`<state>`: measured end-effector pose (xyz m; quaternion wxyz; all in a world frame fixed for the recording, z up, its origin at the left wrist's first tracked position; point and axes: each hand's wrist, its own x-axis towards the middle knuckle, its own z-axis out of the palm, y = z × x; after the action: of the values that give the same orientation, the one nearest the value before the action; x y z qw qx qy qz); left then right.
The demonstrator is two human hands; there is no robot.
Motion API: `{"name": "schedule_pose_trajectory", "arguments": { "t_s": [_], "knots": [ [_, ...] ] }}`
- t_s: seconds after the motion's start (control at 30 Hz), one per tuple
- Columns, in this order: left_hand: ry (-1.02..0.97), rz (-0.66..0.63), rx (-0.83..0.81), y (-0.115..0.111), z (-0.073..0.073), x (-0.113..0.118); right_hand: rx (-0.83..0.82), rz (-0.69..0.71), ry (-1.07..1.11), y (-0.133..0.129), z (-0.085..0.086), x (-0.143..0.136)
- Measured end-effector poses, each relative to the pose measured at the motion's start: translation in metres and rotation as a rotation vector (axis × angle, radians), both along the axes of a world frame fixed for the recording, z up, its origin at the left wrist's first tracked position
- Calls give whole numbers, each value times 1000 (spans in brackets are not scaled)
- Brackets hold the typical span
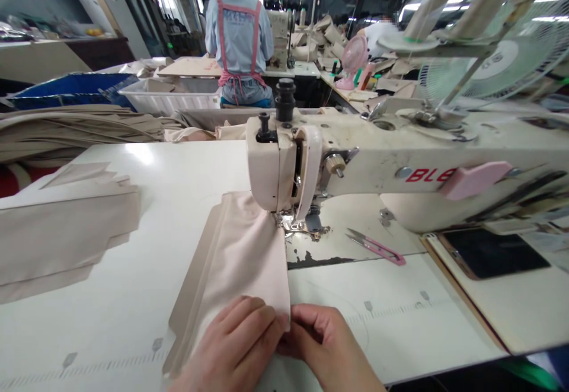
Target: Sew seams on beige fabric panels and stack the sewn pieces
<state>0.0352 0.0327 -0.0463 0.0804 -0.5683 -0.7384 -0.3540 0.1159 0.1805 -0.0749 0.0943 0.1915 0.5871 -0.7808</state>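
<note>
A beige fabric panel (249, 255) lies on the white table with its far right edge under the presser foot (296, 225) of a sewing machine (355, 155). Soft wrinkles run across its upper part. My left hand (237, 338) rests on the near end of the panel, fingers bent and pressed together on the cloth. Beside it, my right hand (326, 341) pinches the panel's near right corner between thumb and forefinger. Pink-handled thread snips (377, 245) lie right of the needle area, apart from both hands.
Stacked beige fabric pieces (57, 232) lie on the left of the table. A phone (493, 252) sits at the right. Behind the machine are a white crate (173, 96), a blue bin (71, 89) and a seated person (240, 42); a fan (498, 60) stands far right.
</note>
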Motion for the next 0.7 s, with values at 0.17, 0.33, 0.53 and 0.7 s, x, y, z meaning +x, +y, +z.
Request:
{"name": "schedule_pose_trajectory", "arguments": {
  "t_s": [0.17,0.33,0.53,0.7],
  "knots": [
    [78,-6,-55,4,-4,1,-151,-65,-67,3,10,4],
    [204,-3,-67,6,0,1,-343,-10,-91,4,20,5],
    [254,-12,-93,6,7,1,734,-8,499,24,2,10],
    [-97,-25,-135,9,4,-21,1176,299,902,45,4,-15]
  ]
}}
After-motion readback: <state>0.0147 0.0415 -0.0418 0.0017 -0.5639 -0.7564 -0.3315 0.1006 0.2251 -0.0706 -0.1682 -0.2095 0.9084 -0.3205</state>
